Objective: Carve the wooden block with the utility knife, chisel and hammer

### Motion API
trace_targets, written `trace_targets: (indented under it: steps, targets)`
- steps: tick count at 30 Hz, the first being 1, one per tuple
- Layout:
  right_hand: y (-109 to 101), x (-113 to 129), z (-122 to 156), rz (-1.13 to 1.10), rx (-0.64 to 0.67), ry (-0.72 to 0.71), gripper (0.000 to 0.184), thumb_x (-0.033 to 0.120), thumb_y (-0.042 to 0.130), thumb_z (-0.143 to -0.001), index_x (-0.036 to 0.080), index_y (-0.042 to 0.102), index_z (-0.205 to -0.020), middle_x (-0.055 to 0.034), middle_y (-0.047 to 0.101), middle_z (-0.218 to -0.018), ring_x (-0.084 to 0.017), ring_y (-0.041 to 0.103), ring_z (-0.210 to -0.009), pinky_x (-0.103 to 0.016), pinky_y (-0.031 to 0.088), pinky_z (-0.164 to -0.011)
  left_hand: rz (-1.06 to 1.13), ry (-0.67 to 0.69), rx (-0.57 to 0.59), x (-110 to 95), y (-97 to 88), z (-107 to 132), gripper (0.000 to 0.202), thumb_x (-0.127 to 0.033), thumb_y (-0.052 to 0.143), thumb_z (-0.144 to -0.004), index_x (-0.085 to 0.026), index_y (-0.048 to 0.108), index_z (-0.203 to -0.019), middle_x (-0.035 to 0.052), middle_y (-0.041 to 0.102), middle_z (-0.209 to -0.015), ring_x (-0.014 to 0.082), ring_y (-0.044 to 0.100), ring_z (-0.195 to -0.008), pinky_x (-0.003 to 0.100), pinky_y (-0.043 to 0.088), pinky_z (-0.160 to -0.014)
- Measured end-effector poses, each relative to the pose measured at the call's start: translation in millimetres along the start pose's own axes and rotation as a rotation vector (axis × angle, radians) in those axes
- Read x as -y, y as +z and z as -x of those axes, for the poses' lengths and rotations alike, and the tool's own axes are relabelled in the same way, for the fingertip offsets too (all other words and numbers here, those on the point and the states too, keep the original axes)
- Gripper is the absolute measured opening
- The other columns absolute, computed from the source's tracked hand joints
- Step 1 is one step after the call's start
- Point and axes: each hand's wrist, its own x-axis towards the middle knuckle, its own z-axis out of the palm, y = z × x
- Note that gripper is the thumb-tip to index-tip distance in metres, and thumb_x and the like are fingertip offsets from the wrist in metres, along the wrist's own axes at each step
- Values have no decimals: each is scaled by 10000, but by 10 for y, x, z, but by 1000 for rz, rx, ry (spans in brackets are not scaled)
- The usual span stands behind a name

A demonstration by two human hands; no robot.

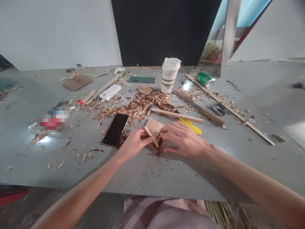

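My left hand (134,143) is closed around a short pale wooden stick (150,135), whose pointed end lies over a small flat wooden block (154,126) on the grey table (152,178). My right hand (184,139) rests just right of the block, fingers bent and pressed down onto it beside a heap of reddish wood shavings (160,144). A yellow-handled tool (190,126) lies just behind my right hand.
A dark phone (115,129) lies left of my left hand. Behind are scattered wood chips (135,108), a long wooden dowel (176,115), a paper cup with lid (169,75), a white power bank (110,92), a green can (205,79) and long wooden strips (228,108).
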Motion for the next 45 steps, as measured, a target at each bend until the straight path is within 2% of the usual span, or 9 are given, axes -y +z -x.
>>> trace_targets:
  steps: [4,11,18,22,30,32,36,40,45]
  targets:
    - [135,89,5,6,53,32,202,405,652,-1009,207,679,-1028,-87,691,-1108,-251,616,-1022,-387,469,-834,33,33,14,-61,-22,-179,187,-326,788,-852,-175,680,-872,30,734,-849,196,721,-879,320,558,-852]
    - [137,7,17,-44,33,10,189,357,586,-1049,200,691,-1052,-72,682,-984,-233,594,-925,-368,471,-795,193,94,10,-296,-66,-446,242,-382,716,-906,-178,676,-1029,12,680,-756,154,662,-685,294,540,-713]
    - [143,-39,43,-80,-41,56,193,336,521,-1076,186,629,-1023,-99,662,-1001,-234,574,-896,-383,487,-791,-393,228,-314,-100,-143,-474,335,-355,648,-947,-187,681,-1235,-11,631,-706,156,559,-633,277,428,-647]
    - [126,-66,52,-83,-109,51,143,302,506,-1077,192,598,-1073,-118,668,-1042,-246,566,-915,-409,504,-813,-653,227,-387,-50,-131,-458,443,-356,578,-992,-213,604,-1411,-17,626,-693,172,547,-612,280,402,-657]
    - [54,-65,103,34,-268,149,112,186,457,-1064,205,559,-1104,-108,655,-1006,-237,590,-892,-380,527,-753,-565,258,-333,-12,-54,-436,441,-498,418,-1061,-204,746,-1083,121,730,-1100,293,652,-1119,408,472,-1007]
    - [25,-56,109,69,-300,176,126,175,441,-1063,207,554,-1111,-106,655,-993,-235,597,-883,-374,528,-736,-429,219,-309,-38,-15,-407,500,-586,422,-1046,-217,691,-1249,96,724,-979,271,683,-990,393,522,-909]
    - [-5,-8,98,117,-290,92,135,148,441,-1050,204,553,-1099,-104,678,-986,-224,594,-846,-357,521,-718,172,-74,-31,-129,105,-352,722,-712,436,-992,-239,452,-1537,46,719,-769,208,674,-614,300,503,-563]
    - [23,49,67,114,-310,12,165,126,441,-1018,220,556,-1089,-88,681,-957,-213,581,-794,-347,501,-692,442,-161,-30,-195,223,-315,606,-412,671,-922,-215,553,-1483,79,773,-994,208,726,-781,332,608,-696]
    - [63,44,52,58,-442,163,175,109,418,-1010,233,534,-1054,-58,653,-890,-187,554,-729,-324,467,-651,619,-206,-87,-185,307,-287,514,-244,668,-876,-201,659,-1388,96,727,-1284,179,713,-907,302,643,-753]
